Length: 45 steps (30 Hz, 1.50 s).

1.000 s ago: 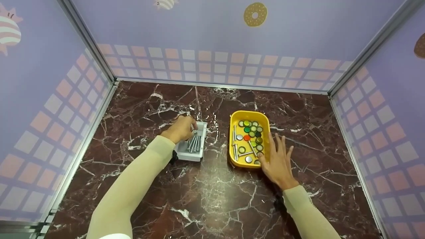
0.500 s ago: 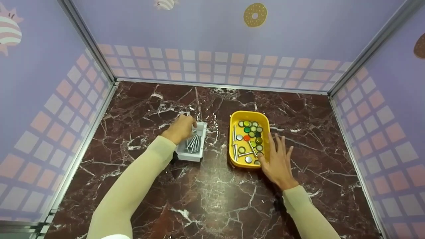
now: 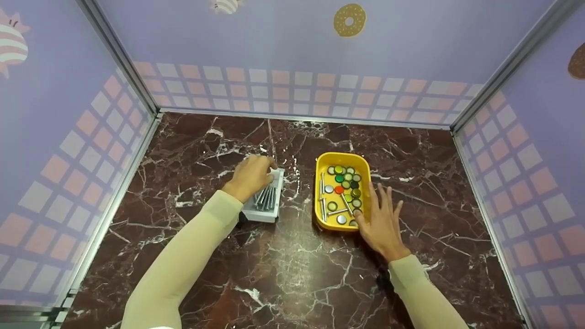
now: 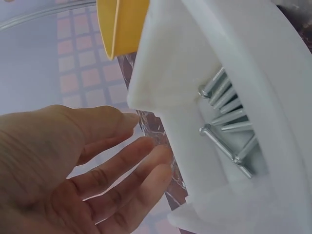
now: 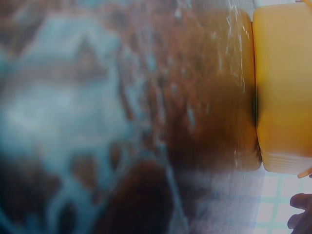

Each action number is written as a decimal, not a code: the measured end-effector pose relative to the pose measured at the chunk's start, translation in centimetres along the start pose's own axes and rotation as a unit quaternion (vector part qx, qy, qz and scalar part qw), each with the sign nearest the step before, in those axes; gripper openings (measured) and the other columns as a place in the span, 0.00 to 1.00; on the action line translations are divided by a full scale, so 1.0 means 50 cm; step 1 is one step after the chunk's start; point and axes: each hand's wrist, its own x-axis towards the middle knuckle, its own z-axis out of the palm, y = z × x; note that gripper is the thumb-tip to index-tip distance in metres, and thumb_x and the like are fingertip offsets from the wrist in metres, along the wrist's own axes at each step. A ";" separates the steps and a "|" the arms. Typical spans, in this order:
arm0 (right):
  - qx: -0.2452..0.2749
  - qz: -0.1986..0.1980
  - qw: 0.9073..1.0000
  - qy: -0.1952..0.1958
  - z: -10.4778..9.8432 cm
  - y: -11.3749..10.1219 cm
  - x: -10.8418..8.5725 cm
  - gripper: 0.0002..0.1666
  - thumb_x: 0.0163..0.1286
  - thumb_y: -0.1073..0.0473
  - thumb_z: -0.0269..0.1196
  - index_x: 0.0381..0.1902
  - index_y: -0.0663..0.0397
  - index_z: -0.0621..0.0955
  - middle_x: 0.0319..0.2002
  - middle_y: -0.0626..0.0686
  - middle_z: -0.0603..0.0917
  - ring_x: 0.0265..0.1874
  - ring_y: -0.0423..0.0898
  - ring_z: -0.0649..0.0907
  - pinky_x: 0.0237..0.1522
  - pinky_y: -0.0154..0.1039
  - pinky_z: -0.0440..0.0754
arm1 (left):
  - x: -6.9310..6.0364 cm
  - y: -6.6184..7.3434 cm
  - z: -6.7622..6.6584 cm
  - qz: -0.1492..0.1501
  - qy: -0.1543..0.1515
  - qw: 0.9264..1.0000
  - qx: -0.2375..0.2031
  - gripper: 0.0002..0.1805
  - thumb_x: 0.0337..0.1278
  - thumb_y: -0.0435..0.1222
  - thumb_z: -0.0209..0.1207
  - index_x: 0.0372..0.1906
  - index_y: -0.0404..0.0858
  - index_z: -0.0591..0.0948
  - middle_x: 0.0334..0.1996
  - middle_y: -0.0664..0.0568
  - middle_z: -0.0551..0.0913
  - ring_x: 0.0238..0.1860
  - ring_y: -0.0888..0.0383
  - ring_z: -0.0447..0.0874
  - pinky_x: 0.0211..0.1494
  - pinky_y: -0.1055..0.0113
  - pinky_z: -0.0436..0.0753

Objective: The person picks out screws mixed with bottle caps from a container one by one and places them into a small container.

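Observation:
My left hand (image 3: 252, 177) hovers at the far-left rim of a small white bin (image 3: 266, 216). In the left wrist view its fingers (image 4: 127, 200) are loosely bent, the thumb is apart from them, and nothing lies between. Silvery bolts (image 3: 266, 198) lie loose on the white bin's floor. My right hand (image 3: 381, 226) rests along the right side of a yellow bin (image 3: 344, 157), fingers straight and spread outside, thumb at the rim. Inside the yellow bin are many bottle caps (image 3: 339, 189) and several bolts (image 3: 322, 208). The right wrist view catches mostly its outer wall (image 5: 285, 92) and some fingertips (image 5: 301, 202).
Both bins stand on a dark red marbled tabletop (image 3: 292, 274) with a gap between them. Lilac panels with a printed check pattern (image 3: 292, 87) enclose the back and both sides, with metal strips (image 3: 306, 118) along their bottom edges.
My left hand has risen slightly and shifted a little to the right over the white bin's far end. The bolts there lie somewhat differently. My right hand has stayed put at the yellow bin.

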 end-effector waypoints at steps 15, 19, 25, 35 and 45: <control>-0.003 -0.004 1.000 0.008 0.002 0.002 0.000 0.56 0.84 0.45 0.65 0.98 0.49 0.53 0.95 0.68 0.55 0.96 0.76 0.49 0.89 0.90 0.37 | -0.012 0.055 0.012 0.068 0.060 0.994 0.058 0.21 0.76 0.39 0.72 0.68 0.39 0.89 0.60 0.37 0.91 0.55 0.35 0.94 0.53 0.38 0.97; -0.007 -0.006 1.000 0.009 0.003 0.002 0.002 0.56 0.84 0.45 0.65 0.98 0.49 0.53 0.95 0.69 0.56 0.95 0.77 0.49 0.88 0.90 0.38 | -0.010 0.071 0.020 0.093 0.071 0.989 0.085 0.23 0.80 0.43 0.71 0.70 0.39 0.88 0.64 0.37 0.88 0.59 0.36 0.92 0.56 0.40 0.96; -0.011 -0.003 1.000 0.005 0.002 0.002 0.001 0.56 0.84 0.45 0.64 0.98 0.49 0.52 0.95 0.70 0.55 0.95 0.77 0.48 0.88 0.90 0.38 | -0.002 0.100 0.036 0.115 0.058 0.985 0.113 0.29 0.82 0.48 0.70 0.79 0.45 0.83 0.77 0.39 0.83 0.74 0.37 0.85 0.76 0.37 0.88; -0.005 -0.005 1.000 0.007 0.001 0.000 0.001 0.55 0.85 0.46 0.65 0.98 0.49 0.53 0.95 0.70 0.56 0.95 0.77 0.49 0.89 0.90 0.37 | 0.010 0.148 0.067 0.154 0.019 0.980 0.128 0.36 0.81 0.55 0.70 0.85 0.49 0.77 0.88 0.39 0.72 0.88 0.37 0.72 0.95 0.30 0.65; -0.014 -0.006 1.000 0.011 0.002 0.002 0.001 0.55 0.84 0.44 0.64 0.98 0.50 0.54 0.94 0.70 0.58 0.95 0.77 0.51 0.89 0.90 0.39 | 0.022 0.199 0.090 0.190 -0.020 0.967 0.168 0.41 0.82 0.62 0.66 0.89 0.52 0.73 0.91 0.43 0.69 0.90 0.40 0.69 0.97 0.30 0.60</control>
